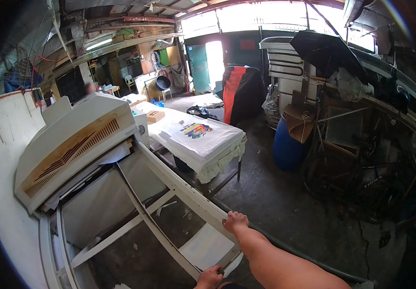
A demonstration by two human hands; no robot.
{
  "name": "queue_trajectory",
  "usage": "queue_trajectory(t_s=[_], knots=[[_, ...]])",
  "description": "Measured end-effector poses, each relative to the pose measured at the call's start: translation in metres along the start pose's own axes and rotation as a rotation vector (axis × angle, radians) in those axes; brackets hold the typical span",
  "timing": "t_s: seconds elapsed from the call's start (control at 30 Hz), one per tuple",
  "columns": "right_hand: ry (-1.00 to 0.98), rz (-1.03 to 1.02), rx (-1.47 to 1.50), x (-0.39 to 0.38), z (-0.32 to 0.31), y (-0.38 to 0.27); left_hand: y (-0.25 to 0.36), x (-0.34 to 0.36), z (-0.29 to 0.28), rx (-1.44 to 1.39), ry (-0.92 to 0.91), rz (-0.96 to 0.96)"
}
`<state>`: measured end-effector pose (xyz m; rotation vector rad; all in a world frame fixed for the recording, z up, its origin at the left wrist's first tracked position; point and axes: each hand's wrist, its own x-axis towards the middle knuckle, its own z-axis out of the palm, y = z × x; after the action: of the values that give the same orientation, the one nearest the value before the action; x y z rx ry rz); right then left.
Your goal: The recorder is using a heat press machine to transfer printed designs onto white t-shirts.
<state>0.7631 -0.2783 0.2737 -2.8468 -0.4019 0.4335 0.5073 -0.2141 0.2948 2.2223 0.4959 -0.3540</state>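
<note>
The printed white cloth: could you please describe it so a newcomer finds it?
From the large white machine with the slatted vent, look right to the long table. The printed white cloth lies flat on its near end; a multicoloured picture distinguishes it from the plain pale-green cloth hanging beneath.

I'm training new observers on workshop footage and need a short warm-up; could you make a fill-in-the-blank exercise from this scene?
1. The right hand, at the rail of the white frame, is farther from the picture's lower edge than the ____ hand.
2. The barrel standing on the floor is coloured ____.
3. The colourful print is on cloth coloured ____.
4. The open umbrella at the upper right is coloured ____.

Missing words: left; blue; white; black.
</note>
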Motion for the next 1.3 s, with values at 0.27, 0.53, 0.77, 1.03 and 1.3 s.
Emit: queue_trajectory(t_s=[0.27, 0.53, 0.77, 1.03, 1.3], knots=[[0.029, -0.015, -0.007, 0.002, 0.005, 0.001, -0.009, -0.001, 0.001, 0.024, 0.011, 0.152], [-0.027, -0.006, -0.008, 0.000, -0.001, -0.001, -0.010, 0.003, 0.003, -0.039, 0.035, 0.106], [-0.004, 0.000, -0.004, 0.000, 0.001, -0.001, -0.012, 0.006, 0.005, 0.000, 0.010, 0.065], [-0.006, -0.003, -0.008, 0.000, 0.000, 0.000, -0.002, 0.000, 0.000, -0.028, 0.005, 0.030], [-0.005, -0.004, -0.009, 0.002, 0.001, 0.000, -0.005, 0.001, -0.001, -0.002, -0.022, 0.082]])
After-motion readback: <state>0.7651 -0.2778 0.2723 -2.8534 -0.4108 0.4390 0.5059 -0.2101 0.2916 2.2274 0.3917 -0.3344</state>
